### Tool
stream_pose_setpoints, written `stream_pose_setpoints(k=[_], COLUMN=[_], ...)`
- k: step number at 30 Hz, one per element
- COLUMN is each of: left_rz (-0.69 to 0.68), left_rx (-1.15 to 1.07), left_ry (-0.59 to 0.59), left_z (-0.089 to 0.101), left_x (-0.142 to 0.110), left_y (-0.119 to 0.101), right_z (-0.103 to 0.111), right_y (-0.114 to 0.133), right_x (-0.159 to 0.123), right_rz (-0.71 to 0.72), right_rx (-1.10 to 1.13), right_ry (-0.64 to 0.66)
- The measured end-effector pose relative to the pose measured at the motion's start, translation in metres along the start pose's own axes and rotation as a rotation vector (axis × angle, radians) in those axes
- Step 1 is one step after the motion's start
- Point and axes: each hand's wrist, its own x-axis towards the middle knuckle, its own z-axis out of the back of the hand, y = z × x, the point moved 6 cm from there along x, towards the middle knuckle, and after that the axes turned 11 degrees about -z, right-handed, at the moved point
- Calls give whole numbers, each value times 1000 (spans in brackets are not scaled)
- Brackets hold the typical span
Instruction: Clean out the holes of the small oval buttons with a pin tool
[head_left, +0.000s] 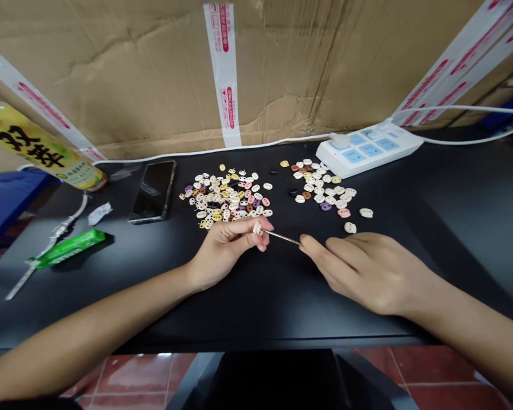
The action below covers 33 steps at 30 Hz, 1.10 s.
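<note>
My left hand pinches a small white two-hole bead between thumb and fingertips, just in front of a pile of small beads. My right hand pinches the near end of a thin metal pin, whose far tip meets the bead. Both hands rest low over the black table. One heap of white, yellow, pink and purple beads lies just beyond the left hand. A second, looser heap of beads lies beyond the right hand.
A black phone lies left of the beads. A green packet and a yellow bottle are at far left. A white power strip with its cable sits at the back right. A cardboard wall closes the back.
</note>
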Motion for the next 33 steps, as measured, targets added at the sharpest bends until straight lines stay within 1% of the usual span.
stream_pose_setpoints(k=[4,5,6,7,10,11,12,13,16,17,18,21,22,23,26,27,28,29,31,32,33], left_rz=[3,2,1,0,1,1,-2,-6,-8,-6,-1,8,9,10,11,11,14,17,21,21,19], left_rx=[-6,-12,-19,-25,-21,-15,-9,-6,-14,-18,-18,-3,2,4,1,3,8,13,11,6,-3], left_ry=[-26,-31,-36,-44,-69,-73,-75,-73,-65,-66,-67,-72,-73,-73,-65,-62,-61,-61,-69,-73,-76], left_z=[1,1,1,2,3,3,3,2,2,2,3,4,4,4,3,2,2,2,2,2,2], left_x=[0,0,0,0,0,0,1,1,1,1,1,1,1,1,1,1,2,2,2,2,2], left_y=[1,1,2,2,2,2,2,1,1,1,2,3,3,3,2,2,1,1,1,1,0], right_z=[-9,-10,-10,-8,-7,-7,-8,-8,-10,-11,-12,-13,-14,-14,-19,-20,-21,-19,-17,-16,-16], right_y=[-10,-11,-10,-6,9,11,11,9,-2,-2,1,17,18,16,0,-4,-5,-3,5,8,9], right_x=[-2,-2,-1,0,2,2,2,2,1,1,1,-1,-1,-1,-2,-2,-1,0,1,2,2], right_rz=[-297,-335,-328,-277,-46,-8,-14,-59,-272,-287,-256,-61,-44,-76,-288,-329,-316,-267,-111,-63,-45], right_rx=[270,307,298,241,-27,-67,-62,-16,193,201,157,-87,-113,-87,148,207,221,190,37,-31,-67], right_ry=[-39,-46,-54,-59,-48,-37,-39,-49,-82,-92,-95,-83,-69,-67,-21,-12,-16,-36,-65,-71,-68])
